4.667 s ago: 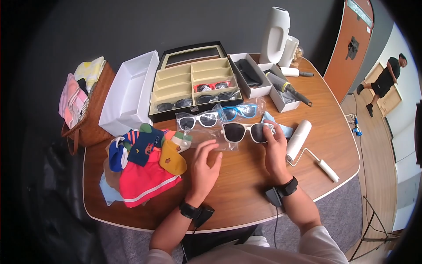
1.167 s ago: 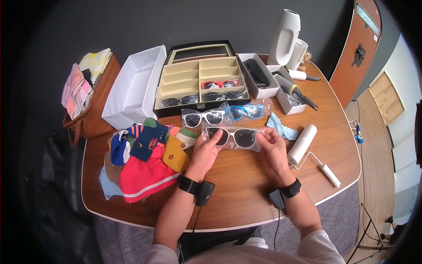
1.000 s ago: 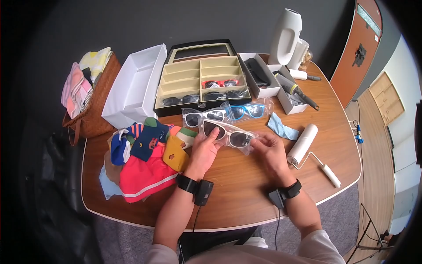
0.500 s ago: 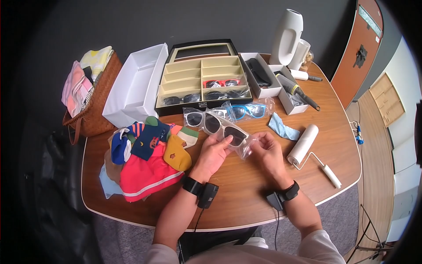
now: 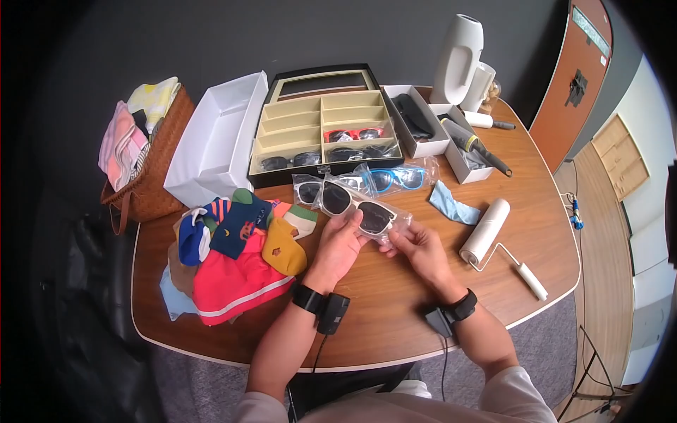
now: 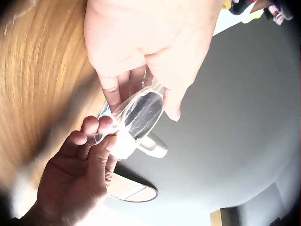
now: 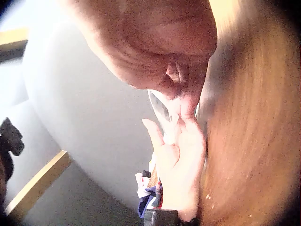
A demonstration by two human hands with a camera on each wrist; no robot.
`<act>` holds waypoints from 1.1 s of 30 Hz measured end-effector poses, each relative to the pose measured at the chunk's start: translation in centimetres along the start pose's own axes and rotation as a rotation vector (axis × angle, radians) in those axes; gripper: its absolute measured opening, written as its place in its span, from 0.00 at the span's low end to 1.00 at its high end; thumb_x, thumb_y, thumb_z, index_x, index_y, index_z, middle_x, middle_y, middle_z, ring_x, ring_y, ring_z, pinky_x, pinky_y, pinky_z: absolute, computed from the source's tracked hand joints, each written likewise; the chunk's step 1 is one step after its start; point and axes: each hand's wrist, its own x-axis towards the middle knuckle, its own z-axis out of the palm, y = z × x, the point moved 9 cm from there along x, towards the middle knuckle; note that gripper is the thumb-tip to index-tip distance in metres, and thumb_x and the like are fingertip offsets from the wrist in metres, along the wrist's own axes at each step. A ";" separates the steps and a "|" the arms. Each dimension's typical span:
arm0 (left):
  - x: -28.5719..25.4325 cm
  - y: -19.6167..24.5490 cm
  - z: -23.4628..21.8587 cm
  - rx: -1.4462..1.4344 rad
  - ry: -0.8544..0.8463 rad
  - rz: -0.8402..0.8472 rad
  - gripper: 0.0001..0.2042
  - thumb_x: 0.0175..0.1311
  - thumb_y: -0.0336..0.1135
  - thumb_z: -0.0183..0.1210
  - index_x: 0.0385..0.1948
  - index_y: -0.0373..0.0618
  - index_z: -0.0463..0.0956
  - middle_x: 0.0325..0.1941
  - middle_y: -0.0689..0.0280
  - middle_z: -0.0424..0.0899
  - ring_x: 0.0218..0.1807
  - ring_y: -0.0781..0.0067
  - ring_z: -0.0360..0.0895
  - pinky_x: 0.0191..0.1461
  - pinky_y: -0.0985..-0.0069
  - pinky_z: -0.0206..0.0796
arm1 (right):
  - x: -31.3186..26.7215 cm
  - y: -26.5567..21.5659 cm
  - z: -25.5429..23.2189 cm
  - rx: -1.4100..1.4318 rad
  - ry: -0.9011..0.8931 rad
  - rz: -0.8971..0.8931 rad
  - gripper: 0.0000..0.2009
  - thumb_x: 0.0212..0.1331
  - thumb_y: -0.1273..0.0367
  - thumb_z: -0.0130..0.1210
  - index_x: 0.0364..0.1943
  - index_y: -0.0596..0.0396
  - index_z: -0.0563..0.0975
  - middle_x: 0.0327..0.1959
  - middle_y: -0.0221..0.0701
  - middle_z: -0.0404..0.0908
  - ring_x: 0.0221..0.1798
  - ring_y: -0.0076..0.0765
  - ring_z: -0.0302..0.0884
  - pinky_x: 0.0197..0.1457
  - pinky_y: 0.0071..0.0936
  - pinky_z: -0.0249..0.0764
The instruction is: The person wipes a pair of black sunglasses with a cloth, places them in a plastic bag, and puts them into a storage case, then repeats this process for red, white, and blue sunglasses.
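Note:
White-framed sunglasses (image 5: 374, 217) in a clear plastic sleeve are held tilted above the table, the right-hand end lower. My left hand (image 5: 340, 248) grips them from the left, thumb on the near lens and fingers behind. At the lower right end my right hand (image 5: 422, 255) pinches the edge of the plastic sleeve (image 6: 123, 145) between thumb and fingers, as the left wrist view shows. Behind them, a second bagged white pair of sunglasses (image 5: 308, 192) lies on the table, partly covered in this view. Blue sunglasses (image 5: 384, 180) in plastic lie beside that pair.
A compartment case (image 5: 289, 127) with several sunglasses stands open at the back. Left are a white box (image 5: 211, 134), a wicker basket (image 5: 159, 166) and piled clothes (image 5: 236, 278). Right lie a blue cloth (image 5: 451, 204), a white roll (image 5: 485, 231) and a small roller (image 5: 530, 280).
Earlier, the right hand held the white sunglasses bare; now they are inside the plastic sleeve. They have tilted from level, and the left hand has shifted along them toward the right hand.

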 end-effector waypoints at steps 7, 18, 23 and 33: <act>0.0 -0.7 -0.9 -0.083 -0.015 -0.116 0.17 0.74 0.41 0.49 0.53 0.38 0.72 0.53 0.55 0.81 0.57 0.62 0.78 0.62 0.65 0.70 | -0.7 -1.5 0.8 -0.125 -0.002 -0.081 0.07 0.63 0.72 0.60 0.42 0.61 0.79 0.37 0.28 0.82 0.38 0.19 0.77 0.44 0.17 0.74; -0.1 -0.4 0.4 0.136 -0.059 -0.015 0.15 0.72 0.36 0.53 0.54 0.39 0.74 0.52 0.60 0.81 0.54 0.71 0.79 0.60 0.70 0.70 | -0.9 -1.3 -1.6 -0.348 0.278 -0.168 0.07 0.57 0.76 0.63 0.36 0.61 0.77 0.30 0.24 0.77 0.31 0.17 0.73 0.37 0.15 0.70; -0.2 -0.1 -0.4 0.255 0.029 0.086 0.14 0.70 0.34 0.58 0.52 0.39 0.76 0.49 0.67 0.82 0.50 0.81 0.77 0.57 0.78 0.69 | -0.9 -1.0 -2.9 -0.210 0.359 -0.067 0.04 0.62 0.76 0.58 0.37 0.62 0.76 0.32 0.26 0.79 0.34 0.18 0.76 0.39 0.17 0.73; -0.3 -0.9 -0.3 0.218 0.050 0.035 0.14 0.70 0.33 0.58 0.53 0.37 0.76 0.49 0.67 0.82 0.49 0.80 0.78 0.55 0.77 0.72 | -1.3 -3.1 -1.4 -0.220 0.281 -0.251 0.11 0.62 0.72 0.62 0.45 0.63 0.78 0.38 0.29 0.82 0.40 0.21 0.79 0.45 0.19 0.76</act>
